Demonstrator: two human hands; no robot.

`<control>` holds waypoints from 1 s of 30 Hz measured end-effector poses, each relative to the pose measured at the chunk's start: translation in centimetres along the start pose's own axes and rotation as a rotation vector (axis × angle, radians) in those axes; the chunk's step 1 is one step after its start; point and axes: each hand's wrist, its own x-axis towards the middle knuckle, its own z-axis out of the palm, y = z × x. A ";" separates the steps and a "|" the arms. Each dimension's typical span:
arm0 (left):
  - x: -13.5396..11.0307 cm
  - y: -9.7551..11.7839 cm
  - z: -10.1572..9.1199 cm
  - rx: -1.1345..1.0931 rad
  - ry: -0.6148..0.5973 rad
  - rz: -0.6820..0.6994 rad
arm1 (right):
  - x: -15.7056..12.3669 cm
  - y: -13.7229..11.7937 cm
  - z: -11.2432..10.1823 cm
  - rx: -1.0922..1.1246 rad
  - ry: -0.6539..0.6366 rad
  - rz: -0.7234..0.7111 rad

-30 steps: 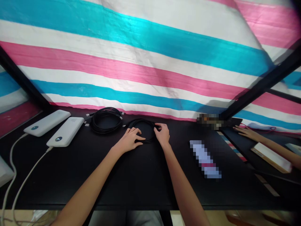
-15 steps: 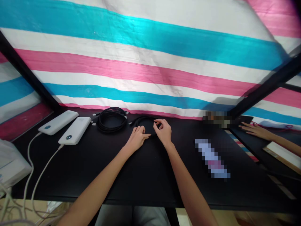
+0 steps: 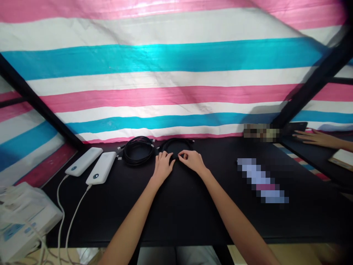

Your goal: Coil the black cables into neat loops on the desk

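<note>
A loosely coiled black cable point(image 3: 176, 141) lies on the black table, with a light-coloured plug at its upper right end. At the coil's lower left, my left hand point(image 3: 163, 167) is palm-down with its fingers bent over the cable and thumb and forefinger around its near side. My right hand point(image 3: 193, 161) pinches the near right part of the same cable between thumb and fingertips. Just left of it is a second, thicker coil of black cables point(image 3: 138, 162) with several light plugs, touched by neither hand.
Two white power banks point(image 3: 101, 168) with white cords lie at the left. A white bag point(image 3: 30, 221) is at the table's left edge. Blurred-out items point(image 3: 261, 180) lie right. Another person's hand point(image 3: 314, 138) rests on the adjoining table. Striped sheeting point(image 3: 165, 81) stands behind.
My right hand has come down lower and pinches the near side of the coil. The loop lies more open, its plug end now at the upper right. The camera view has shifted.
</note>
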 end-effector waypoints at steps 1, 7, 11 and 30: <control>-0.1 0.0 -0.3 0.022 0.017 0.006 | 0.0 0.0 -0.1 -0.002 0.007 0.008; -0.2 -1.3 -2.9 0.165 0.315 -0.226 | -0.2 0.3 -0.2 0.014 0.065 0.046; 0.0 -3.9 -3.1 0.206 0.339 -0.430 | -0.1 0.4 -0.1 0.023 0.077 0.065; 0.4 -5.6 -3.6 -0.061 0.550 -0.452 | -0.3 0.8 0.5 0.059 0.093 0.045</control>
